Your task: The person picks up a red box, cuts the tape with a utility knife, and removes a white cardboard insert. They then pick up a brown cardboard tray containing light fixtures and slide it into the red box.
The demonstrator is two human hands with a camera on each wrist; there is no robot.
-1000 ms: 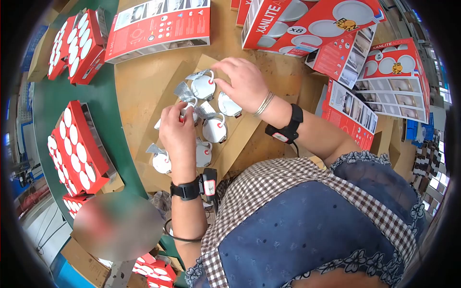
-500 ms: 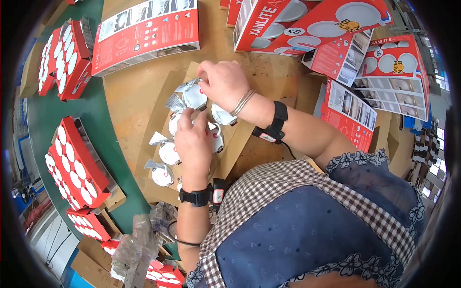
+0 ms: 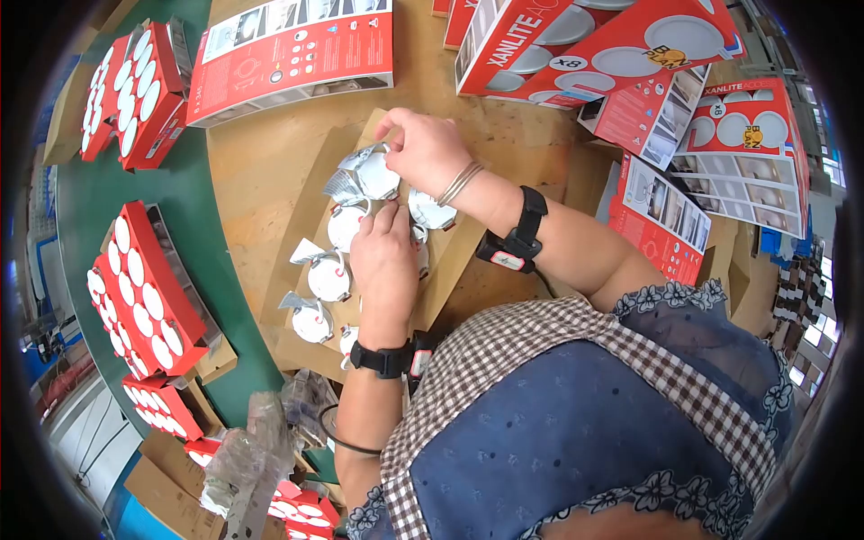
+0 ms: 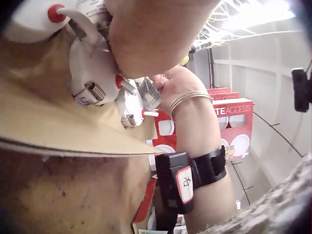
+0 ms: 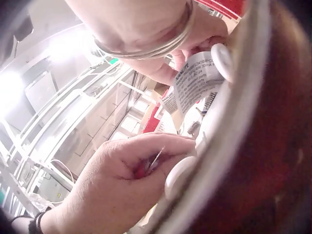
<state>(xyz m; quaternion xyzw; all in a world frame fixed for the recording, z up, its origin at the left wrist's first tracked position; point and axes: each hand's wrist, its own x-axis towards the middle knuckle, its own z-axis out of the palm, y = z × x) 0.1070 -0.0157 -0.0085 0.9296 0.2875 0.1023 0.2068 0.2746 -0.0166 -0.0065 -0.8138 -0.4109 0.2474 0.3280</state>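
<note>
Several white round recessed downlights with spring clips, white cable loops and silver-grey labels stand in a cardboard tray. At the tray's far end my right hand pinches the printed label of the farthest downlight. My left hand lies low over the middle downlights, its fingertips close by one of them and its palm hiding another. Inside that curled hand, seen from the right wrist, shows a small red thing with a pale edge; I cannot tell its kind.
Red-and-white XANLITE boxes stand at the far right, and a red printed box lies behind the tray. On the green surface at left are red packs of white discs. Crumpled clear plastic lies near the front left.
My left hand has shifted right across the downlights, uncovering those on the left. My right hand has moved from the farthest downlight's cable loop to its label.
</note>
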